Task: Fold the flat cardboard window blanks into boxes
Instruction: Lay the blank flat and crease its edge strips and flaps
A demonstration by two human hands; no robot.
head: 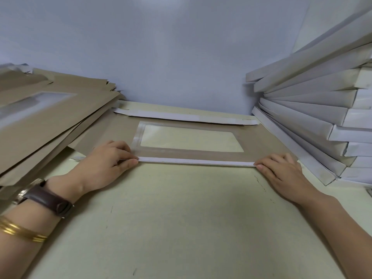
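near flap (196, 161) of the blank (261, 143) runs left to right; left hand (106, 160) and right hand (281, 170) each pinch one end in curled fingers (124, 148).

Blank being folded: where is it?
Head view, mid-table: the blank lies between the pile at left and box stack at right, left hand and right hand pinching its near flap.

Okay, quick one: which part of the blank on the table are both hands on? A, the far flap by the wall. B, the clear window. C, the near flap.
C: the left hand and right hand hold the two ends of the near flap, while the far flap and window go untouched.
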